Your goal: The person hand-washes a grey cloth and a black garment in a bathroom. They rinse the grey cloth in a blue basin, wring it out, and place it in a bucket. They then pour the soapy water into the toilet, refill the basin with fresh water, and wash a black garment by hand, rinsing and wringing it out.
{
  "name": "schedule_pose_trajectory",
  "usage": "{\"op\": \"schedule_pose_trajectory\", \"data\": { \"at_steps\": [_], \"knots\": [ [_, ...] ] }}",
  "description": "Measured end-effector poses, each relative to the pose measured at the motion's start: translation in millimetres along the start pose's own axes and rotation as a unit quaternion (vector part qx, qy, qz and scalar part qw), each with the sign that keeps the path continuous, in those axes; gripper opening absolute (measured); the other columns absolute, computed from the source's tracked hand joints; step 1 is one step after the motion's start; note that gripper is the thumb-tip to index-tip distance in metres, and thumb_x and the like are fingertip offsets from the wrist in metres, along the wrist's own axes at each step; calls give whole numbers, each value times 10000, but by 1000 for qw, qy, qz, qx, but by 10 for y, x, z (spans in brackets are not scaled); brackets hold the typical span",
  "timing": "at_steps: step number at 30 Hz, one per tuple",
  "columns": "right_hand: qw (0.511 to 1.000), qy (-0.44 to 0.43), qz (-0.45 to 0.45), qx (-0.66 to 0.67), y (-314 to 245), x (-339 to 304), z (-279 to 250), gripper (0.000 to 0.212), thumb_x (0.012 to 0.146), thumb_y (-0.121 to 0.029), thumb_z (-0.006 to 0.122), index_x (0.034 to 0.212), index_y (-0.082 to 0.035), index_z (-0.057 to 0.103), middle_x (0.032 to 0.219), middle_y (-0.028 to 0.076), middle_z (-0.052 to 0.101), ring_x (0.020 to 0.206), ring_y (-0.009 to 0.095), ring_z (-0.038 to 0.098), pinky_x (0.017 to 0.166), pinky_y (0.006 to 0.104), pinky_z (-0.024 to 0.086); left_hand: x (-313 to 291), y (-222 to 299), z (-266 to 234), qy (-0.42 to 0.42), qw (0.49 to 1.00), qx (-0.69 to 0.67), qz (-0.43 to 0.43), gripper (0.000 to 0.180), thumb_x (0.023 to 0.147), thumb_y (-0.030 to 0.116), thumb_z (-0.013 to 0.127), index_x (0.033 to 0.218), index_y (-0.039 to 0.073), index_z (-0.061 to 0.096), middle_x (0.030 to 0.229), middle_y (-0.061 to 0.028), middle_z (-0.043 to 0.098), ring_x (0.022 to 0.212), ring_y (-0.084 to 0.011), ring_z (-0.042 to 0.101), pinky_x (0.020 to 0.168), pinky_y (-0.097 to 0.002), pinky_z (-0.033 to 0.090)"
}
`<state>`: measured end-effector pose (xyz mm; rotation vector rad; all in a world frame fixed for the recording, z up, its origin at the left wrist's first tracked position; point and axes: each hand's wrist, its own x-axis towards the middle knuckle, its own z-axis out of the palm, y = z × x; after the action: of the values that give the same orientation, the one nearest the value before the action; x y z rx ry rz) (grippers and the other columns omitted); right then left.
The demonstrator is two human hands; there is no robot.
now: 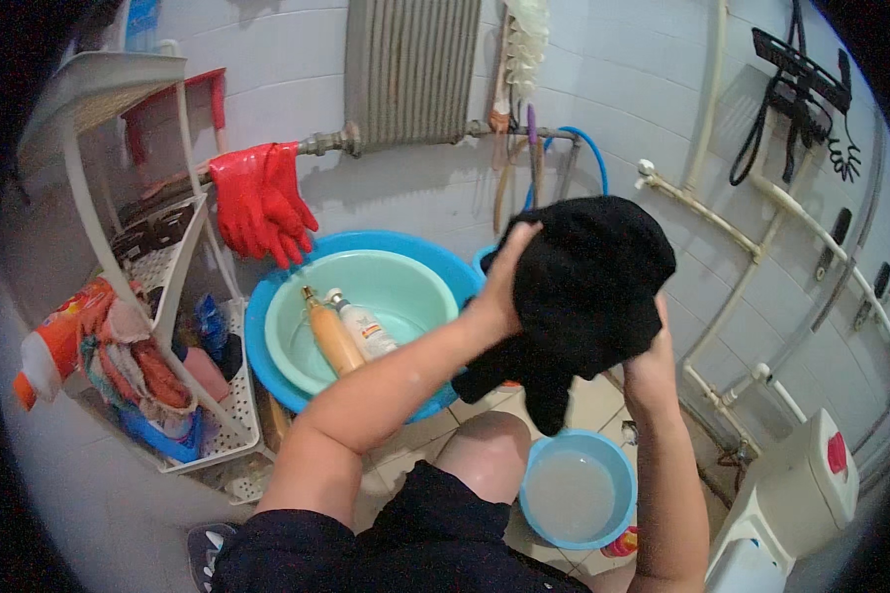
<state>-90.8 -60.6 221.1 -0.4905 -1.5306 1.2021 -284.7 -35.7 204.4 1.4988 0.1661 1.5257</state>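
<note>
A bunched black cloth item (593, 272), perhaps a garment, is held up in front of me between both hands. My left hand (504, 287) grips its left side, thumb on top, and my right hand (651, 368) closes on its lower right edge. Folds of the cloth hang down on the left, and most of my fingers are hidden behind it. Below and slightly right of it, a small light-blue basin (627, 494) on the floor holds cloudy water (576, 492).
Left of the cloth, a mint-green basin (285, 331) with two pump bottles (328, 331) sits in a larger blue basin (259, 341). Red rubber gloves (259, 203) hang from a pipe. A shelf rack (173, 287) stands left; a toilet (796, 484) and wall pipes (702, 208) are right.
</note>
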Motion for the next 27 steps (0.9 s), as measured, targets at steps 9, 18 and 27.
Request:
{"op": "schedule_pose_trajectory", "data": {
  "at_steps": [9,18,27],
  "knots": [
    [989,-126,62,-47,457,20,319,557,831,-77,584,1338,-71,353,1359,84,377,1233,234,376,984,358,349,-570,672,-1126,159,597,786,27,561,686,87,624,1212,80,427,1065,-174,470,1001,-370,492,837,-413,429],
    [960,-46,56,-270,653,-727,-562,368,850,-152,573,1200,-52,520,1189,87,547,1102,187,500,910,333,418,-361,-137,63,-237,514,819,-92,255,752,243,625,928,60,600,1016,-97,584,944,-256,563,773,-384,454],
    [687,250,80,-678,-328,-3420,-1835,295,751,-110,599,1040,-49,582,1021,120,596,972,295,544,859,394,412,-238,-1658,2222,-474,702,491,204,145,728,127,607,860,70,595,1055,-78,581,966,-243,540,861,-373,412]
  ]
}}
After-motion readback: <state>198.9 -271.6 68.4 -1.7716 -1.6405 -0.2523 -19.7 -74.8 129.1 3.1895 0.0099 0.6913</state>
